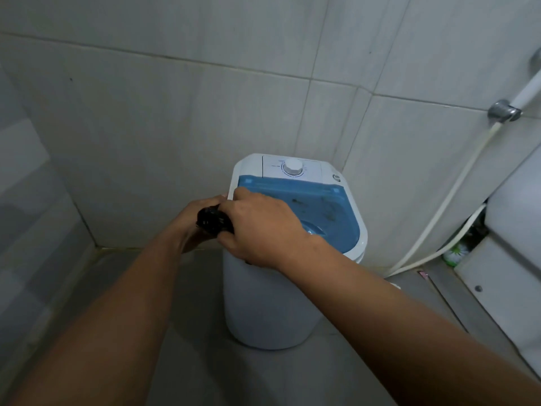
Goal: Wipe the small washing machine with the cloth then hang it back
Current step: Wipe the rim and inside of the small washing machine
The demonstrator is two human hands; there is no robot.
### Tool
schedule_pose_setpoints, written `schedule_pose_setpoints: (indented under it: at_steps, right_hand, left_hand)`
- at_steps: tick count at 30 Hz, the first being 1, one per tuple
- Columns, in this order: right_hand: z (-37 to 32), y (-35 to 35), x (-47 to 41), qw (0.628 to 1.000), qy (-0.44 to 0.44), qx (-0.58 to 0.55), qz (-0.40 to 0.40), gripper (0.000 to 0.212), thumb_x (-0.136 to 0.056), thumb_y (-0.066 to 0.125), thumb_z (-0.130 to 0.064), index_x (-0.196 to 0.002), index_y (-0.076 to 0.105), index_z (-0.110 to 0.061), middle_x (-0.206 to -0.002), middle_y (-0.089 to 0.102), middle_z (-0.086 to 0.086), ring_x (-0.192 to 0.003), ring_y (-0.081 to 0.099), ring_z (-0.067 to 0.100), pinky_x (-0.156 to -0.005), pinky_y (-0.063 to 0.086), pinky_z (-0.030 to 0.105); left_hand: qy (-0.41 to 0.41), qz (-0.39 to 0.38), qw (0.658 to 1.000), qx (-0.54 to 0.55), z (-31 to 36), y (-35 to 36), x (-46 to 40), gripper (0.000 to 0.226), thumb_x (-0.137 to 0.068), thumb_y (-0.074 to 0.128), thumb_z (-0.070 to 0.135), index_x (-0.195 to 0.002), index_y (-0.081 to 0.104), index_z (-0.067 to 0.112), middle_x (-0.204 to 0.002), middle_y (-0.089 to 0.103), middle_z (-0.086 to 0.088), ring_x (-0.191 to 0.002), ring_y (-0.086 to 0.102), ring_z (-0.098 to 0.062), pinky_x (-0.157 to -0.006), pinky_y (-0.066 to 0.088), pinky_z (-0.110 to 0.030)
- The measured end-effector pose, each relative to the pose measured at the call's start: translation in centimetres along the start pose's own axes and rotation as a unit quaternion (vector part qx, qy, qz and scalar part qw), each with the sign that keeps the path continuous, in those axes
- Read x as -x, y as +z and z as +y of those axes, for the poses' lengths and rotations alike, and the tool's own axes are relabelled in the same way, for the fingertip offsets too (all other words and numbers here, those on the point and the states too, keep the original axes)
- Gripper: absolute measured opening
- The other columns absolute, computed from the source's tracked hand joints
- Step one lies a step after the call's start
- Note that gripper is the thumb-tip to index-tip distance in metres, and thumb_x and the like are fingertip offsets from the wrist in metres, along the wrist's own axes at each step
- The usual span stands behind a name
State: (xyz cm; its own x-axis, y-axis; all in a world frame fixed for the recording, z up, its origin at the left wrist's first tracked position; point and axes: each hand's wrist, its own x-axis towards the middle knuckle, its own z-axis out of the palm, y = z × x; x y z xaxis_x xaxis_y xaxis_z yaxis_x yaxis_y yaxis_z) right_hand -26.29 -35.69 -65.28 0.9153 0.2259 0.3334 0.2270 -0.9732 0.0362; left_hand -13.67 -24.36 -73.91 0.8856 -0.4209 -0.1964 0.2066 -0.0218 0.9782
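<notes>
A small white washing machine (263, 303) stands on the floor in the tiled corner. Its blue lid (322, 206) shows dark specks, and a white dial (293, 167) sits at the back. A dark, bunched-up cloth (213, 219) is squeezed between both hands just off the machine's left top edge. My left hand (193, 218) grips it from the left, partly hidden behind the cloth. My right hand (260, 227) closes over its right end, above the lid's near-left corner.
Grey tiled walls close in behind and on the left. A white hose (456, 189) runs down the right wall from a chrome fitting (503, 110). A white fixture (515, 230) stands at the right, with a small green-and-white item (455, 253) on the floor beside it.
</notes>
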Motion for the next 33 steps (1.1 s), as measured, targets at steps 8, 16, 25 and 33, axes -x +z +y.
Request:
schedule_pose_setpoints:
  at_steps: [8,16,25,33]
  right_hand:
    - [-0.5,-1.8,7.6,0.992,-0.083,0.080,-0.059,0.036,-0.084,0.062,-0.047,-0.104,0.067,-0.019,-0.094,0.055,0.004,-0.078,0.059,0.026,-0.056,0.048,0.038]
    - [-0.3,-0.6,-1.0,0.998,-0.007,0.046,-0.038,0.037,-0.094,0.058,-0.042,-0.124,0.062,-0.020,-0.106,0.055,0.003,-0.097,0.062,0.026,-0.065,0.032,0.033]
    - [3.5,-2.5,12.0,0.992,-0.074,0.067,-0.079,0.045,-0.081,0.053,-0.045,-0.116,0.067,-0.020,-0.099,0.060,0.001,-0.075,0.059,0.024,-0.054,0.050,0.036]
    - [0.3,-1.2,4.6,0.995,-0.043,0.081,-0.041,0.040,-0.088,0.055,-0.045,-0.117,0.066,-0.021,-0.101,0.060,0.003,-0.087,0.062,0.026,-0.057,0.040,0.033]
  left_hand:
    - [-0.041,0.011,0.998,0.045,-0.2,0.2,-0.7,0.033,-0.099,0.065,0.041,-0.114,0.079,0.015,-0.111,0.082,0.001,-0.102,0.074,-0.020,-0.070,0.057,-0.030]
    - [-0.026,0.012,0.999,0.026,0.2,-0.4,-0.5,0.015,-0.103,0.061,0.015,-0.101,0.074,0.007,-0.089,0.075,-0.013,-0.078,0.070,-0.022,-0.054,0.057,-0.021]
    - [-0.047,-0.005,0.998,0.052,0.2,-0.2,-0.3,0.032,-0.100,0.068,0.039,-0.118,0.080,0.015,-0.117,0.081,0.003,-0.110,0.072,-0.022,-0.067,0.061,-0.030]
    - [-0.044,0.001,0.998,0.050,-0.4,0.0,-0.7,0.034,-0.101,0.064,0.042,-0.117,0.079,0.016,-0.112,0.082,0.002,-0.107,0.073,-0.022,-0.072,0.059,-0.030]
